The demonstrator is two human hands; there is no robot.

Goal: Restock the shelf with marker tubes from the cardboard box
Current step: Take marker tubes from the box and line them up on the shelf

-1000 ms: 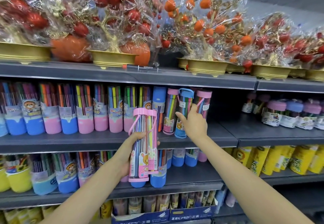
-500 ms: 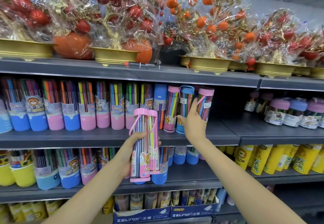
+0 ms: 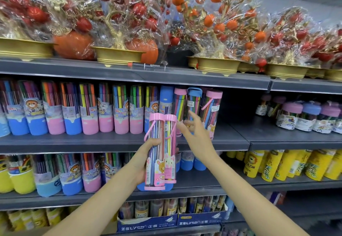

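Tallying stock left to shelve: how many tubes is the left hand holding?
2: both pink-capped tubes side by side, upright in the left hand; more could be hidden behind.

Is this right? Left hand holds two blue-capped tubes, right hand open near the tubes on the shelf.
Not quite. In the head view the two tubes in the left hand have pink caps, not blue. The rest stands: the right hand is open near the shelf tubes.

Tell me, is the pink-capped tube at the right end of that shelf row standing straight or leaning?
Leaning. The pink-capped tube tilts with its cap to the right, while the short tubs further left stand upright.
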